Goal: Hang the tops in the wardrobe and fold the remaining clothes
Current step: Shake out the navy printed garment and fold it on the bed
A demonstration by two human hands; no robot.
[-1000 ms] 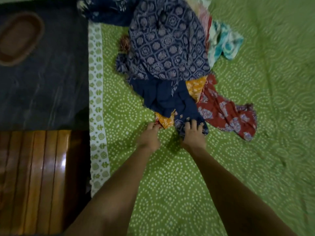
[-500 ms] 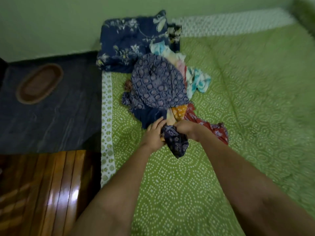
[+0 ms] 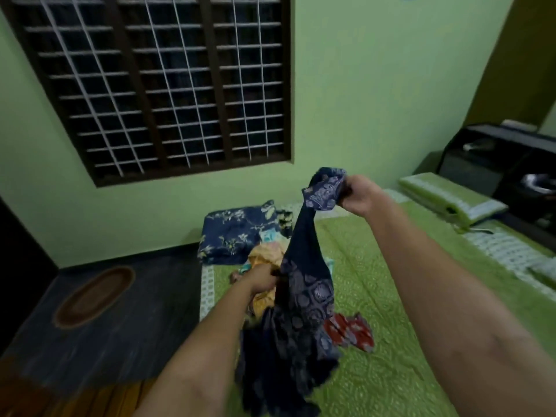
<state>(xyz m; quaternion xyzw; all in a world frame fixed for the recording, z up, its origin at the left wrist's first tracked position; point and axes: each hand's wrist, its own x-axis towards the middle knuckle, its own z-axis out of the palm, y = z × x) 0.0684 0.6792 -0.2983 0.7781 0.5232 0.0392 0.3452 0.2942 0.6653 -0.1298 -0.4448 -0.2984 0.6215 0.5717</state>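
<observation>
No writing or label can be read anywhere. The right hand (image 3: 359, 196) is raised, its fingers clenched around one bunched end of a dark blue printed garment (image 3: 301, 296), which hangs down from those fingers over the bed. The left hand (image 3: 264, 279) is lower, fingers curled into the garment's edge partway down its length. Just beyond the left fingers lies a yellow-orange cloth (image 3: 264, 257), and below and right of them a red patterned piece (image 3: 350, 328) rests on the green dotted bedspread (image 3: 391, 371). Farther past both hands sit a navy floral pillow (image 3: 234, 233), a green wall and a dark barred window (image 3: 156, 85). Left of the bed, an oval brown mat (image 3: 94, 296) lies on the dark floor.
</observation>
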